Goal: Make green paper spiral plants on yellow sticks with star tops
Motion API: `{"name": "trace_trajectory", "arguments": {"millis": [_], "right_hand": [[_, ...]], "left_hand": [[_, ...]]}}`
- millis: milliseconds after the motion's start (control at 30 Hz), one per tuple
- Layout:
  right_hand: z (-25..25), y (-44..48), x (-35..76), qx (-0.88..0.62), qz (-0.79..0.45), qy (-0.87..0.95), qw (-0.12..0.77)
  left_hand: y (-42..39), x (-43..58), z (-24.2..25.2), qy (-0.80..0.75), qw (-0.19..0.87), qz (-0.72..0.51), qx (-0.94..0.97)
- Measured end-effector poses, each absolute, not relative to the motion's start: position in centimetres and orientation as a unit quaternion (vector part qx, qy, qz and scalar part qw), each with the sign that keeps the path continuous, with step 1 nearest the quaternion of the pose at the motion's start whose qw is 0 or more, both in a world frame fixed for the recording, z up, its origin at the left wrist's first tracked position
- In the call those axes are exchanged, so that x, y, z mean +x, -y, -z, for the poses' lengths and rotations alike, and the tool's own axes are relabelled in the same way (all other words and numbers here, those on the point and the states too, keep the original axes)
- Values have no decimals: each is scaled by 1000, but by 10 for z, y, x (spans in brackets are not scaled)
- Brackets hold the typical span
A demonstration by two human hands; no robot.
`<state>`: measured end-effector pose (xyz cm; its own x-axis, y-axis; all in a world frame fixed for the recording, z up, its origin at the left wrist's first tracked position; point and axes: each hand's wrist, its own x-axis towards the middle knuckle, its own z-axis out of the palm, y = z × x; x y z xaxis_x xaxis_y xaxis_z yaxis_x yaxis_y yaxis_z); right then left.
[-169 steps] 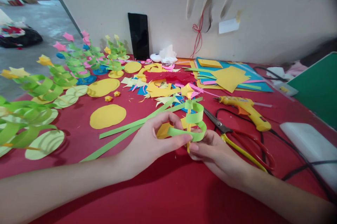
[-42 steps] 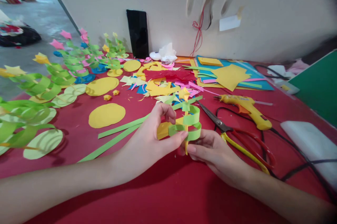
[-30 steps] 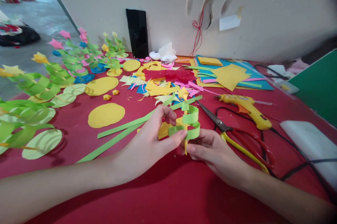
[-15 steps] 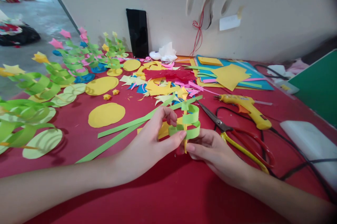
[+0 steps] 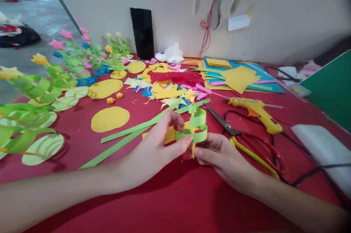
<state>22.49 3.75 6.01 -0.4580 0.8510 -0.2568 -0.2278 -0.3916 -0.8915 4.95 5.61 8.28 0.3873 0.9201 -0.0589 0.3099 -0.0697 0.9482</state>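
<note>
Between my hands stands a small paper tree: a yellow paper stick [image 5: 192, 122] upright, a yellow star [image 5: 190, 95] on top, and a green paper strip [image 5: 201, 118] looped around it. My left hand [image 5: 166, 140] presses its thumb on the lowest green loop by the stick; its index finger curls above. My right hand [image 5: 216, 151] pinches the lower end of the stick between thumb and fingers. Two long green strips [image 5: 123, 147] lie behind my left forearm. Scissors [image 5: 233, 130] with red and yellow handles rest just beyond my right hand.
A yellow glue gun [image 5: 255, 110] with a black cord lies right, near a white block [image 5: 320, 149]. Finished paper trees [image 5: 35, 88] fill the left side. Paper scraps [image 5: 164, 90], a yellow disc [image 5: 110, 119] and a leaning phone [image 5: 142, 33] are further back.
Almost nothing differs. The whole view has shifted very slightly, and the hands keep the same hold on the paper tree.
</note>
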Motion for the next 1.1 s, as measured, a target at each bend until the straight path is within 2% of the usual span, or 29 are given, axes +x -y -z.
{"name": "trace_trajectory", "arguments": {"millis": [400,1100], "right_hand": [[-59,-37,225,-368,-743,424,364],[-60,-36,224,-381,-739,426,357]], "left_hand": [[-55,52,-84,-446,556,-306,630],[-56,53,-88,-453,583,-290,609]]}}
